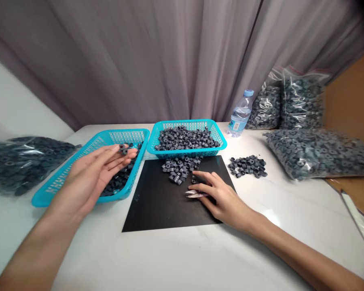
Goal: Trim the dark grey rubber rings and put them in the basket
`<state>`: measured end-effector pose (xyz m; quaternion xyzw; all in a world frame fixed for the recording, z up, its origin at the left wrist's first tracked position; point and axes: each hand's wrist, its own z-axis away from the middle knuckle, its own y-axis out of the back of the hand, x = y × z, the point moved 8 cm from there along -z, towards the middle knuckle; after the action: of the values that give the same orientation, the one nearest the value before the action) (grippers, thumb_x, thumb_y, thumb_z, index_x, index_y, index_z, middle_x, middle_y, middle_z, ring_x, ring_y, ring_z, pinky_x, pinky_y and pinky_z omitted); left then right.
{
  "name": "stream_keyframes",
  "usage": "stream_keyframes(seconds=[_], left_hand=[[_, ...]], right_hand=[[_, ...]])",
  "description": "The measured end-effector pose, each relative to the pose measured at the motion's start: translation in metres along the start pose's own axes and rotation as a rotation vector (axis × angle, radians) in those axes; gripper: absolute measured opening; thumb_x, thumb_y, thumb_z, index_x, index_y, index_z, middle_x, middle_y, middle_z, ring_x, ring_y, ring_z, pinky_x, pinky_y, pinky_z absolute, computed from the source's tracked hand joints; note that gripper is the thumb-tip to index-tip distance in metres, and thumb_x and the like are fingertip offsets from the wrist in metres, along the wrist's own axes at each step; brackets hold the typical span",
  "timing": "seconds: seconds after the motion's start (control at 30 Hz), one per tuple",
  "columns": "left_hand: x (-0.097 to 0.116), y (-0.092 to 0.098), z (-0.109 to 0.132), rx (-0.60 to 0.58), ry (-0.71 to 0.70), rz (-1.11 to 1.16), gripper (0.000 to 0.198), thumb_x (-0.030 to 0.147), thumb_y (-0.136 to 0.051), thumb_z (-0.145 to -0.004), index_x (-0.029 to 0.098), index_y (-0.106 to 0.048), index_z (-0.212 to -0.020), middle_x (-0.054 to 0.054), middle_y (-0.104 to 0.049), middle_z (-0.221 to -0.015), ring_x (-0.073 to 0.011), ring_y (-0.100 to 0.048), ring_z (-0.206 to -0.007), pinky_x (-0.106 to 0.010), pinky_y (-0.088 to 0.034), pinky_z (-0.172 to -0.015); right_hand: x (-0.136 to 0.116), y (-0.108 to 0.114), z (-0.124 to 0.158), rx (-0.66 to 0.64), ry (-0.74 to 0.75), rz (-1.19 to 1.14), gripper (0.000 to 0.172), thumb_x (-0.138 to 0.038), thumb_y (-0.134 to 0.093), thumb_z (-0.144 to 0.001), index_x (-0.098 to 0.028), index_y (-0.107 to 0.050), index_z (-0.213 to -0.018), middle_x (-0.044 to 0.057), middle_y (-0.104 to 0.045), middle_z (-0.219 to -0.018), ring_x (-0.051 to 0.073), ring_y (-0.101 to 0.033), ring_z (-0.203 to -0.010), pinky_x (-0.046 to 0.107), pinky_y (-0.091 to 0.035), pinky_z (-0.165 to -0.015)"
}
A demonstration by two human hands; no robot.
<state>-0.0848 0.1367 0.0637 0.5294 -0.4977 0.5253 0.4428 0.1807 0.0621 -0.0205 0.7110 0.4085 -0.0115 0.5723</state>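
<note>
My left hand [101, 163] is over the left blue basket [87, 146], palm turned up and fingers curled around a few small dark grey rings [123, 149]. Loose grey pieces fill the bottom of that basket. On the black mat [160, 206], my right hand [214, 194] grips thread snips [194, 194] whose silver blades point left. Its index finger reaches toward a single grey ring [193, 181]; whether it touches cannot be made out. Just beyond the fingertips lies a pile of grey rings [178, 169].
Behind the mat stands a second blue basket [186, 152] full of grey rings. A smaller pile [248, 166] lies on the white table to the right. A water bottle [240, 115] and clear bags of rings [318, 151] stand farther right; another bag [27, 161] is at left.
</note>
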Motion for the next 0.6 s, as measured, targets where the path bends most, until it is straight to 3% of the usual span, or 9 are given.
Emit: stream_keyframes(seconds=[0.1, 0.27, 0.37, 0.6], left_hand=[[-0.008, -0.006, 0.0, -0.046, 0.07, 0.084, 0.007, 0.02, -0.072, -0.09, 0.014, -0.076, -0.092, -0.007, -0.082, -0.101, -0.0203, -0.074, -0.106, -0.021, -0.059, -0.089], [-0.036, -0.055, 0.032, -0.345, 0.27, 0.114, 0.019, 0.027, -0.069, -0.093, 0.012, -0.078, -0.102, -0.016, -0.08, -0.108, -0.023, -0.076, -0.1, -0.027, -0.061, -0.089], [-0.048, -0.075, 0.053, -0.479, 0.378, 0.115, 0.023, 0.03, -0.066, -0.095, 0.013, -0.078, -0.105, -0.017, -0.08, -0.11, -0.0236, -0.076, -0.103, -0.028, -0.06, -0.09], [-0.054, -0.083, 0.063, -0.549, 0.434, 0.122, 0.022, 0.03, -0.065, -0.096, 0.014, -0.077, -0.104, -0.015, -0.08, -0.109, -0.023, -0.076, -0.101, -0.029, -0.058, -0.09]], right_hand=[[0.002, -0.001, 0.0, 0.005, 0.006, 0.006, 0.033, -0.018, -0.047, -0.102, -0.024, -0.065, -0.128, 0.011, -0.052, -0.15, 0.03, -0.056, -0.123, 0.051, -0.053, -0.1], [0.002, 0.0, -0.002, 0.036, 0.008, -0.046, 0.033, -0.016, -0.048, -0.102, -0.024, -0.064, -0.128, 0.012, -0.059, -0.137, 0.028, -0.058, -0.118, 0.048, -0.055, -0.098], [0.004, 0.002, -0.002, 0.072, -0.018, -0.116, 0.029, -0.017, -0.048, -0.102, -0.023, -0.065, -0.125, 0.012, -0.061, -0.127, 0.026, -0.062, -0.113, 0.045, -0.056, -0.097], [0.006, 0.004, -0.001, 0.109, -0.061, -0.186, 0.021, -0.017, -0.048, -0.101, -0.023, -0.065, -0.113, 0.011, -0.062, -0.117, 0.024, -0.066, -0.101, 0.041, -0.058, -0.09]])
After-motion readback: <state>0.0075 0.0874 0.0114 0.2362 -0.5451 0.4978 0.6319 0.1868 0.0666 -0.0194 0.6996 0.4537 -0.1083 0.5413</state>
